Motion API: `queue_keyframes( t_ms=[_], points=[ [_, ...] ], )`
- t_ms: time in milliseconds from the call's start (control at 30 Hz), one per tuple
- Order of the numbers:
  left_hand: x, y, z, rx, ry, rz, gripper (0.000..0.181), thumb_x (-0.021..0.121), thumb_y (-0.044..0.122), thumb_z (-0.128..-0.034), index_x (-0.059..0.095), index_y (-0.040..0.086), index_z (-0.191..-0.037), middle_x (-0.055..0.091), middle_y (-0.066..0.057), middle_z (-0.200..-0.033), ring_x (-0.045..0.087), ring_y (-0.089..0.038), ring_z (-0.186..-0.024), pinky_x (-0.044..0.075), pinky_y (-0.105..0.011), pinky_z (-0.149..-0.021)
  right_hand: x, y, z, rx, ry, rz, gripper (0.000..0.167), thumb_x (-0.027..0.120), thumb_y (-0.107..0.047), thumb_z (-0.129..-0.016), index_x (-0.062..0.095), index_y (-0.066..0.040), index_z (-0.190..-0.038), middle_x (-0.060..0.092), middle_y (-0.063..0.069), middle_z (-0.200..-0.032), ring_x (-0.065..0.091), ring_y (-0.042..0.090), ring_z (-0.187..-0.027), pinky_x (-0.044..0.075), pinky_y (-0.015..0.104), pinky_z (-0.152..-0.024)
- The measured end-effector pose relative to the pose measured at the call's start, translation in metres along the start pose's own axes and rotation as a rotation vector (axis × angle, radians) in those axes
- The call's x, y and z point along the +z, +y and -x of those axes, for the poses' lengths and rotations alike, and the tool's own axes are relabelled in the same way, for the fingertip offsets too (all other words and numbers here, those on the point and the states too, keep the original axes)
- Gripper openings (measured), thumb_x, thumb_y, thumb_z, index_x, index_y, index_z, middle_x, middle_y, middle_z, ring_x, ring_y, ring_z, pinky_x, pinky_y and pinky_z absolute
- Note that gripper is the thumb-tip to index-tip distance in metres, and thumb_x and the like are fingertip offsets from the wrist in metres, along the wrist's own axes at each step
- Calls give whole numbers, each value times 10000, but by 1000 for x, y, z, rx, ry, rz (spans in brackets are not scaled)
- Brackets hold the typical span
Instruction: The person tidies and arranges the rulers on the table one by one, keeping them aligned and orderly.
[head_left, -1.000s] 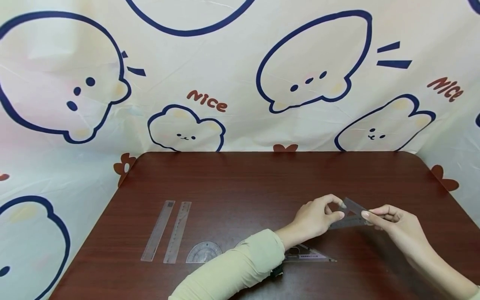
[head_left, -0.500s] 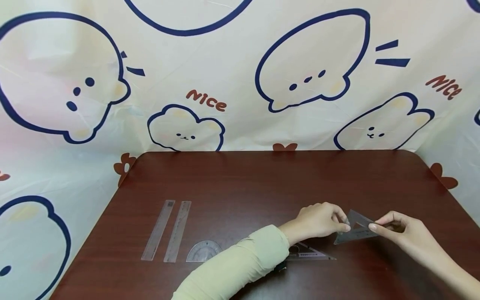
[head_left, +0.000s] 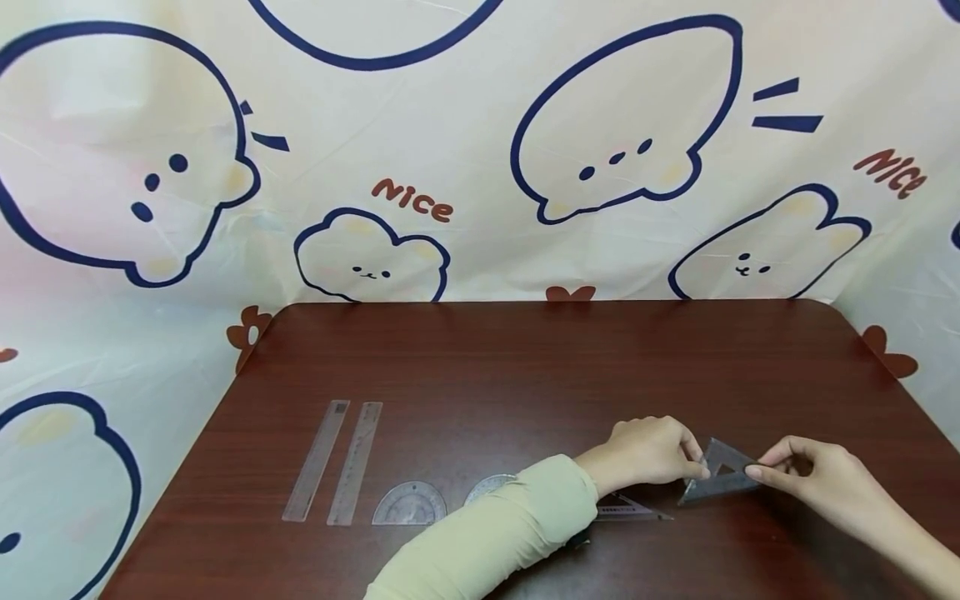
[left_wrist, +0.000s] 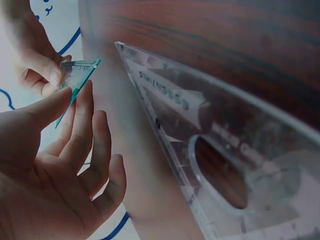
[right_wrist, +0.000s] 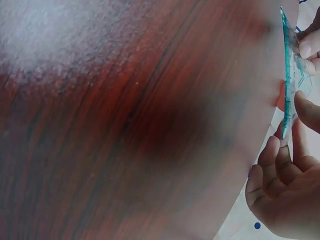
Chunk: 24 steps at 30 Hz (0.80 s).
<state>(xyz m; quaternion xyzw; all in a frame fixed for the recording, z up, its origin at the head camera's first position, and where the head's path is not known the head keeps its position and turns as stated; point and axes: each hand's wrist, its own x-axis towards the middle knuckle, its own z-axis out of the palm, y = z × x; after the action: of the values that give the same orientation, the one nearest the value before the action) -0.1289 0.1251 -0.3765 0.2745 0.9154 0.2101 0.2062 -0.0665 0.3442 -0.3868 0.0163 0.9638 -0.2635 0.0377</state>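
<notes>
A small clear set square (head_left: 722,481) is held between both hands, slightly tilted, over the right part of the table. My left hand (head_left: 651,452) pinches its left corner between thumb and fingertips. At the opposite corner my right hand (head_left: 825,475) pinches it the same way. Its edges look teal in the left wrist view, where the set square (left_wrist: 79,75) sits at the left thumb and forefinger. Beneath my left forearm lies another, larger clear set square (head_left: 626,508), partly hidden by the sleeve; the left wrist view shows this larger set square (left_wrist: 175,100) close up, with an oval hole.
Two clear straight rulers, a left ruler (head_left: 317,460) and a right ruler (head_left: 356,463), lie side by side on the brown table (head_left: 480,358). Right of them is a protractor (head_left: 409,504); a second protractor (head_left: 487,486) is partly covered by the left sleeve (head_left: 495,529). A printed cloth hangs behind.
Both hands have moved a little down and to the right, carrying the small set square nearer the table's front. More of the second protractor shows now. The flat-lying things have stayed put.
</notes>
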Motion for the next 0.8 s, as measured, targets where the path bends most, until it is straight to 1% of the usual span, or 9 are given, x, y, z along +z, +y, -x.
queue_keyframes(
  t_ms=[167, 300, 467, 567, 667, 800],
  points=[
    [5, 2, -3, 9, -16, -62, 125, 754, 520, -834, 721, 428, -913, 602, 292, -895, 568, 13, -789, 397, -275, -715, -1, 3, 2, 23, -46, 15, 199, 765, -339, -878, 702, -151, -856, 647, -41, -769, 511, 33, -642, 401, 253, -572],
    [10, 3, -5, 20, -20, -111, 185, 782, 557, -786, 718, 442, -917, 615, 287, -933, 573, 9, -798, 395, -273, -703, 0, 5, 4, 38, -66, 29, 211, 770, -360, -869, 708, -160, -842, 655, -54, -766, 532, 29, -656, 415, 253, -583],
    [13, 6, -6, 27, -24, -152, 211, 785, 571, -776, 717, 453, -938, 623, 282, -930, 573, 15, -794, 399, -274, -714, 2, 7, 5, 54, -89, 47, 225, 760, -384, -873, 710, -166, -841, 649, -58, -765, 541, 54, -661, 422, 267, -586],
    [15, 8, -7, 25, -16, -177, 205, 792, 569, -769, 717, 456, -921, 624, 281, -912, 569, 22, -799, 398, -281, -733, 2, 8, 5, 56, -88, 52, 227, 761, -394, -870, 717, -174, -836, 651, -58, -766, 545, 68, -668, 423, 277, -593],
    [14, 9, -8, 26, -2, -202, 198, 799, 576, -757, 717, 460, -894, 627, 279, -894, 565, 25, -792, 396, -279, -725, 2, 10, 6, 57, -80, 61, 222, 771, -398, -859, 723, -185, -822, 654, -61, -762, 542, 74, -672, 419, 288, -597],
    [15, 9, -8, 26, 0, -233, 198, 798, 589, -749, 713, 462, -874, 628, 276, -879, 562, 31, -782, 399, -277, -714, 4, 10, 6, 75, -98, 65, 241, 771, -431, -849, 732, -196, -817, 651, -64, -758, 533, 84, -673, 412, 301, -599]
  ],
)
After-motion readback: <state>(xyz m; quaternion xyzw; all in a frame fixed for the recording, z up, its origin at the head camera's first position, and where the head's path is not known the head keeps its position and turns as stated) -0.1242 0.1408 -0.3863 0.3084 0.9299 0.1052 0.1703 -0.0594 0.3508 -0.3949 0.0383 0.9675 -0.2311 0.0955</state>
